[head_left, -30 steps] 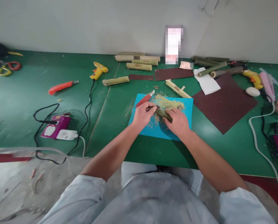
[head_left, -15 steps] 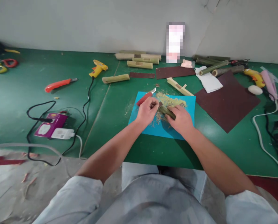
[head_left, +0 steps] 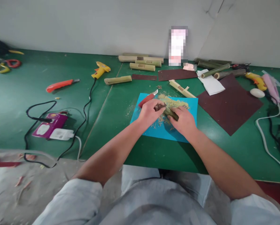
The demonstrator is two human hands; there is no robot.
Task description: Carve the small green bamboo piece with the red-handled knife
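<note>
Over a blue sheet on the green table, my right hand is closed round a short green bamboo piece. The fingers of my left hand pinch a small dark brown piece of sandpaper against the bamboo's left end. Part of the bamboo is hidden by both hands. Pale shavings lie in a heap just beyond my hands. A red-handled craft knife rests behind my left hand, blade pointing away to the right.
Several cut bamboo pieces lie toward the wall. Large brown sheets and a white paper are at right. Yellow glue guns, another red knife and a purple power strip with trailing cords lie about.
My left hand has moved slightly right, bringing the brown sandpaper further onto the bamboo's end. My right hand keeps its grip. The whole view has shifted a little.
</note>
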